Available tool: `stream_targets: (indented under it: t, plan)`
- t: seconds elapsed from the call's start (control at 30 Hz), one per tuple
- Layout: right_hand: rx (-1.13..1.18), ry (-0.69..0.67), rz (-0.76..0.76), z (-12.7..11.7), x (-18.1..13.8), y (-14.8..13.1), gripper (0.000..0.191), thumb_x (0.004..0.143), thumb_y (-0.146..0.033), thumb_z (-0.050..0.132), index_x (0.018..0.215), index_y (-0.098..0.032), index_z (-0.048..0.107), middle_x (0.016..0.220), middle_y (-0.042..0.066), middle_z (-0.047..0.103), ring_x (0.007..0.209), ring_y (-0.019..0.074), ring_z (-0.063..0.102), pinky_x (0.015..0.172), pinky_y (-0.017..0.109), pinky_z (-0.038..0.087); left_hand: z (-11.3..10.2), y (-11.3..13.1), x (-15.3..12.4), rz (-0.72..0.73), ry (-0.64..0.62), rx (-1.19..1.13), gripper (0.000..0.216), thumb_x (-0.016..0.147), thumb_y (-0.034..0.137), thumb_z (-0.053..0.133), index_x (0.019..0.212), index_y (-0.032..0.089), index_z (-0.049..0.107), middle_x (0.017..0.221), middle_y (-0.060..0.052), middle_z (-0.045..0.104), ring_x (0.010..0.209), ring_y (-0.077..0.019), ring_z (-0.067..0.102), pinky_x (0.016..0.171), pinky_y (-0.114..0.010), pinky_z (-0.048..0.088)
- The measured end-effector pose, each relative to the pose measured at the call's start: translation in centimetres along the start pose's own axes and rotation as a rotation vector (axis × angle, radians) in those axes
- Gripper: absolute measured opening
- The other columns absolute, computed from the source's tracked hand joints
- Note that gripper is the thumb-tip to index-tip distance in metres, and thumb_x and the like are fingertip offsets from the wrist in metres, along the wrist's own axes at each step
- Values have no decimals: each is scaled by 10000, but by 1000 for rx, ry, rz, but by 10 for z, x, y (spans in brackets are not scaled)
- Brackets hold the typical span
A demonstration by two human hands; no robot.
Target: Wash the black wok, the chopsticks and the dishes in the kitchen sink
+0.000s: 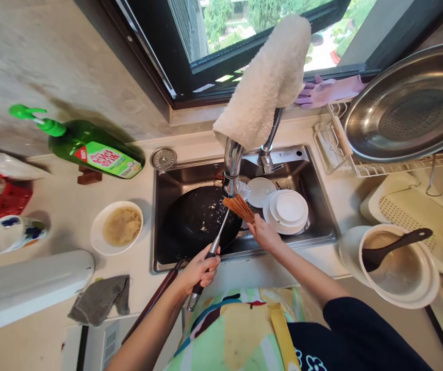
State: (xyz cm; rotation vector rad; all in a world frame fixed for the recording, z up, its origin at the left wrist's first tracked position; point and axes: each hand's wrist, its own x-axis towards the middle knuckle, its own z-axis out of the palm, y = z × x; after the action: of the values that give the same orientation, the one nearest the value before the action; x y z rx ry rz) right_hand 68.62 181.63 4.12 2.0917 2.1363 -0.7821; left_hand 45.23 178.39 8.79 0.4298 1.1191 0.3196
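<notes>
My left hand point(201, 270) grips the black-and-steel handle of a long utensil point(213, 247), which slants up over a black wok point(200, 221) lying in the steel sink point(159, 226). My right hand point(265, 232) holds a brown fibre brush point(239, 208) against the utensil's upper end, and the bristles hide that end. The wok's long dark wooden handle point(153, 299) runs out over the sink's front edge, just beside my left forearm. White plates point(286, 211) are stacked in the sink to the right of the wok, and a fluffy white cloth point(263, 82) hangs over the faucet point(233, 159).
A green dish soap bottle point(95, 149) lies on the counter left of the sink, near a white bowl of pale residue point(116, 226). To the right stand a steel colander point(410, 103) on a wire rack and a white pot holding a dark spoon point(397, 263).
</notes>
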Motion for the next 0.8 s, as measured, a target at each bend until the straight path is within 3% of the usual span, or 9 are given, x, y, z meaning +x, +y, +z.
stream_targets:
  t: [0.1, 0.23, 0.4, 0.5, 0.6, 0.7, 0.8]
  plan:
    - [-17, -74, -113, 6, -16, -14, 353, 954, -444, 308, 1133, -159, 413, 996, 119, 657, 849, 207, 661, 653, 262, 444, 0, 3, 2, 18, 17, -19, 438, 651, 330, 679, 943, 238, 366, 502, 135, 353, 329, 0, 179, 290, -114, 143]
    - [-93, -55, 10, 5, -16, -19, 363, 963, -423, 277, 1149, -137, 402, 997, 140, 646, 850, 213, 661, 645, 270, 451, -1, 1, 1, 0, 6, 9, 418, 661, 324, 668, 942, 239, 370, 484, 138, 335, 328, -4, 169, 291, -116, 138]
    - [-60, -29, -90, 7, -10, -21, 339, 951, -442, 313, 1121, -167, 413, 988, 119, 653, 801, 202, 663, 615, 259, 430, -4, -2, 0, 10, 13, 31, 364, 700, 356, 634, 937, 230, 387, 507, 124, 361, 330, -8, 185, 296, -126, 149]
    - [10, 37, 50, 1, -3, -2, 277, 947, -400, 345, 1045, -160, 442, 874, 103, 671, 744, 204, 655, 590, 253, 394, -4, -1, -2, 72, 7, 63, 307, 790, 448, 521, 949, 207, 417, 571, 91, 419, 359, -23, 287, 327, -146, 253]
    - [141, 167, 147, -13, -1, 29, 288, 942, -400, 326, 1021, -154, 455, 792, 98, 668, 712, 212, 638, 572, 254, 355, -3, -3, -7, 145, 16, 177, 352, 805, 460, 511, 1014, 192, 421, 620, 71, 454, 476, -66, 470, 464, -195, 426]
    - [235, 230, 232, -26, -8, 51, 317, 936, -420, 295, 1005, -161, 465, 760, 93, 664, 674, 216, 621, 555, 255, 323, -4, -12, -9, 207, 84, 389, 409, 799, 443, 535, 1098, 204, 391, 674, 59, 501, 483, -81, 497, 442, -195, 397]
    - [271, 211, 239, -30, -12, 57, 324, 939, -437, 282, 986, -175, 467, 762, 89, 665, 690, 223, 622, 566, 255, 327, -7, -24, -6, 339, 209, 600, 373, 811, 389, 520, 1121, 222, 395, 865, 4, 593, 498, -82, 515, 439, -201, 381]
